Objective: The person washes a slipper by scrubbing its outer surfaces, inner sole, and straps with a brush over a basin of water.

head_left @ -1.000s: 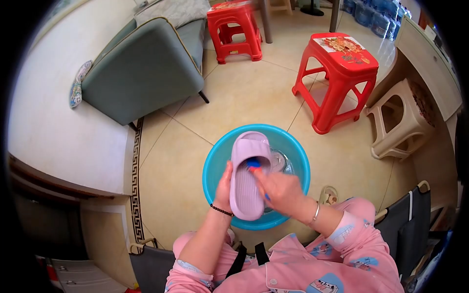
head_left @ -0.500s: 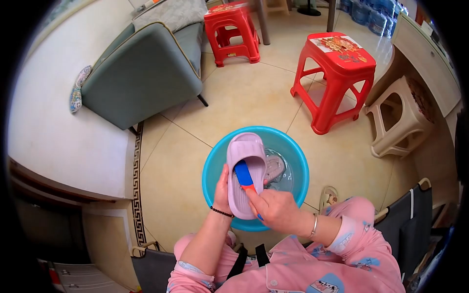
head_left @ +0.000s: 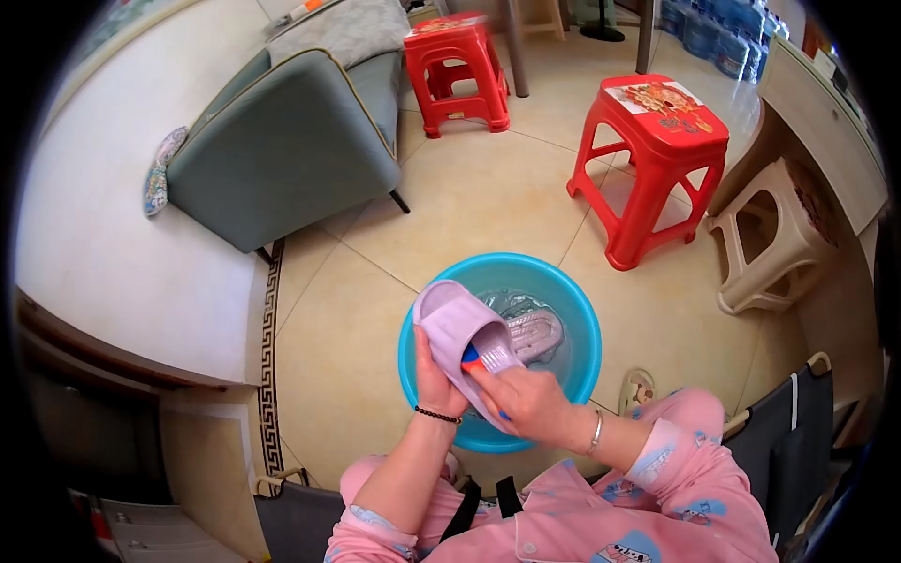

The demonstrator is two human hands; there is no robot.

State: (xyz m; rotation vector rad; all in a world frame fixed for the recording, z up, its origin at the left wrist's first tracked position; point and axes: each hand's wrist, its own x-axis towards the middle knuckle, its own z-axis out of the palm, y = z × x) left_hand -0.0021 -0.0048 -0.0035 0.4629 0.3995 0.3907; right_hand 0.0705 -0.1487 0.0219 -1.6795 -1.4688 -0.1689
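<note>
A lilac slipper (head_left: 451, 316) is tilted over a turquoise basin (head_left: 589, 394), its toe end pointing up and left. My left hand (head_left: 437, 377) grips the slipper's left edge from the side. Closed round the handle of a blue and orange brush (head_left: 471, 357) is my right hand (head_left: 532, 402); the brush head sits inside the slipper, partly hidden under the strap. A second slipper (head_left: 537, 335) lies in the water in the basin, to the right of the held one.
Two red stools (head_left: 648, 159) (head_left: 456, 80) stand on the tiled floor beyond the basin. A grey-green armchair (head_left: 282, 150) is at the left, a beige stool (head_left: 774, 235) at the right. Near my right knee is a light slipper (head_left: 637, 388).
The held slipper has turned, its toe end swinging left and its sole leaning over. The brush head has gone further under the strap. More of the slipper in the basin shows.
</note>
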